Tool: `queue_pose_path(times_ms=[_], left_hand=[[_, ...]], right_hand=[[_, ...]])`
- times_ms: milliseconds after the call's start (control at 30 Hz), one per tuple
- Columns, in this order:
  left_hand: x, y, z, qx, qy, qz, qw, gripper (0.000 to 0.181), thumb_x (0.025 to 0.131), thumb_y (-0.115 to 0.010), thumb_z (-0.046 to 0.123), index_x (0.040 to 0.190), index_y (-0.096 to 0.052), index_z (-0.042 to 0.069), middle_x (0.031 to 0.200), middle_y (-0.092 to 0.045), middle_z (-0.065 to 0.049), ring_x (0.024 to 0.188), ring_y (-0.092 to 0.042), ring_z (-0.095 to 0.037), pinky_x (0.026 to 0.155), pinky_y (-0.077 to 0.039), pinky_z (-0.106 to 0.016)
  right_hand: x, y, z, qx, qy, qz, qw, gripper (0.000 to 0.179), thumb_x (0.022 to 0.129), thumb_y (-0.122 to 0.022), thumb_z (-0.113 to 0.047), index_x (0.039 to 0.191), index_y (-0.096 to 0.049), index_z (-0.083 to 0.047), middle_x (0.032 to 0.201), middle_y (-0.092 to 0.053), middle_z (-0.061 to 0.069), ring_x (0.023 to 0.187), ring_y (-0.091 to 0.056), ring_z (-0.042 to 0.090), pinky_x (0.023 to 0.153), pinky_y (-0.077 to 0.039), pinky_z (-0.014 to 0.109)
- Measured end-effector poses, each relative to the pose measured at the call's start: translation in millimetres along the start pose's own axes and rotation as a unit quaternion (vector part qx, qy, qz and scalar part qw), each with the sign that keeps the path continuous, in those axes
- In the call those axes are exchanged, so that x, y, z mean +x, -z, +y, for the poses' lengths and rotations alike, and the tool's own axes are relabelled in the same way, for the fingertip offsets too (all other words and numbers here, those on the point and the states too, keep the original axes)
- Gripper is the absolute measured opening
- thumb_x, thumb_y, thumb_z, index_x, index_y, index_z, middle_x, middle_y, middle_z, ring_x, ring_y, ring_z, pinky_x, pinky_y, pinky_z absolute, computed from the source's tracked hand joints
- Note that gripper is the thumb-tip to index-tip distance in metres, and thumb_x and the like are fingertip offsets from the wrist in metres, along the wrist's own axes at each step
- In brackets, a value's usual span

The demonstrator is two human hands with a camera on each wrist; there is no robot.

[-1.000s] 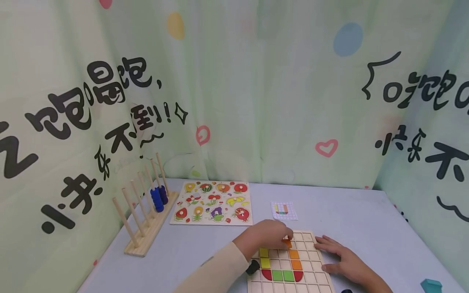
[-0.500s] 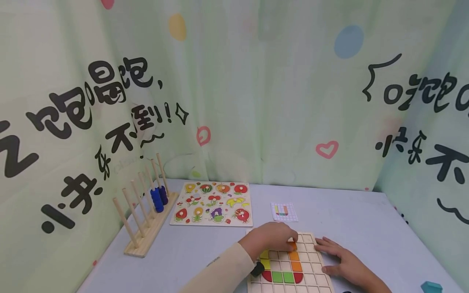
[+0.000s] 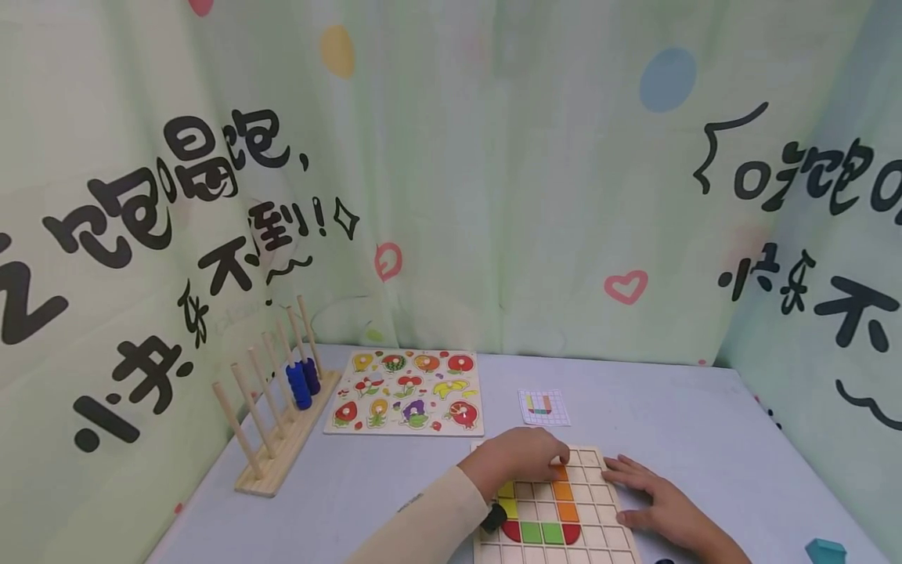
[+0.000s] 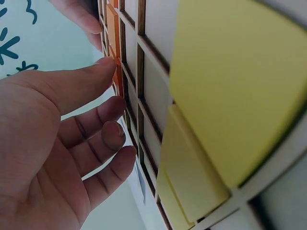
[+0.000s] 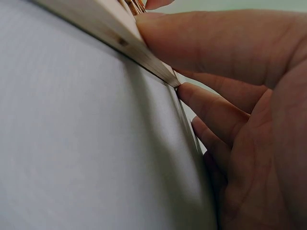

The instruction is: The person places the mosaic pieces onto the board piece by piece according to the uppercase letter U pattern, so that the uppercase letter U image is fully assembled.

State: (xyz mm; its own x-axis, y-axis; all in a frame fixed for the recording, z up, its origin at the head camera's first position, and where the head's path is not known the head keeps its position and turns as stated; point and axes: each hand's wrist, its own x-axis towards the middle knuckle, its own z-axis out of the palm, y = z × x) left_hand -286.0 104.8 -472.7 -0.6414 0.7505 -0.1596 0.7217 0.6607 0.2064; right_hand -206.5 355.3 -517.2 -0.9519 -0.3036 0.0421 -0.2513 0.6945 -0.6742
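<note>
A wooden grid board lies on the table with coloured tiles in a U shape. Red quarter-round tiles and green tiles form its base. Yellow tiles rise on the left, orange ones on the right. My left hand pinches the topmost orange square tile, set at its cell; in the left wrist view the thumb tip meets its edge, other fingers loosely bent. My right hand rests with extended fingers along the board's right edge, its thumb against the wooden side.
Behind the board lies a small pattern card with a coloured U. A fruit puzzle board is at back left, beside a wooden peg stand bearing blue beads. A teal block sits at the front right.
My left hand has shifted slightly right and brought the orange tile down into line above the other orange tiles. The right hand stays at the board's edge.
</note>
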Motion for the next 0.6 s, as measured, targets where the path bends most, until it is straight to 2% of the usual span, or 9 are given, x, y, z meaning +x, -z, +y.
queue_pose_path(times_ms=[200, 400, 500, 600], left_hand=[[3.3, -2.4, 0.6, -0.002, 0.000, -0.007, 1.0000, 0.023, 0.093, -0.066, 0.034, 0.116, -0.066, 0.033, 0.103, -0.063, 0.019, 0.084, -0.052, -0.002, 0.088, -0.044, -0.021], [1.3, -5.7, -4.5, -0.012, 0.002, 0.002, 0.9999, 0.023, 0.093, -0.067, 0.034, 0.116, -0.067, 0.033, 0.101, -0.063, 0.019, 0.081, -0.052, -0.002, 0.085, -0.045, -0.022], [-6.2, -4.5, -12.7, -0.015, 0.003, 0.012, 0.9998, 0.023, 0.093, -0.066, 0.032, 0.116, -0.067, 0.032, 0.099, -0.063, 0.019, 0.080, -0.052, -0.002, 0.083, -0.046, -0.023], [-22.1, -1.5, -25.9, -0.016, 0.007, 0.022, 0.9996, 0.024, 0.093, -0.066, 0.033, 0.117, -0.067, 0.031, 0.099, -0.063, 0.018, 0.081, -0.053, -0.002, 0.082, -0.047, -0.024]], right_hand=[[-1.3, 0.2, 2.9, 0.006, 0.005, -0.003, 1.0000, 0.059, 0.076, -0.078, -0.037, 0.129, -0.064, -0.016, 0.144, -0.045, 0.018, 0.123, -0.020, -0.021, 0.099, -0.029, 0.063], [-1.7, 0.7, 6.4, -0.008, 0.006, -0.001, 0.9999, 0.058, 0.076, -0.078, -0.038, 0.130, -0.064, -0.019, 0.144, -0.047, 0.015, 0.121, -0.018, -0.024, 0.099, -0.034, 0.042], [-0.8, 1.1, 7.2, 0.002, 0.006, -0.003, 1.0000, 0.059, 0.076, -0.079, -0.036, 0.130, -0.064, -0.018, 0.144, -0.047, 0.016, 0.120, -0.017, -0.025, 0.100, -0.034, 0.046], [0.7, 0.2, 8.2, 0.017, 0.006, -0.008, 0.9998, 0.058, 0.077, -0.079, -0.034, 0.130, -0.063, -0.017, 0.145, -0.045, 0.017, 0.119, -0.018, -0.025, 0.099, -0.034, 0.052]])
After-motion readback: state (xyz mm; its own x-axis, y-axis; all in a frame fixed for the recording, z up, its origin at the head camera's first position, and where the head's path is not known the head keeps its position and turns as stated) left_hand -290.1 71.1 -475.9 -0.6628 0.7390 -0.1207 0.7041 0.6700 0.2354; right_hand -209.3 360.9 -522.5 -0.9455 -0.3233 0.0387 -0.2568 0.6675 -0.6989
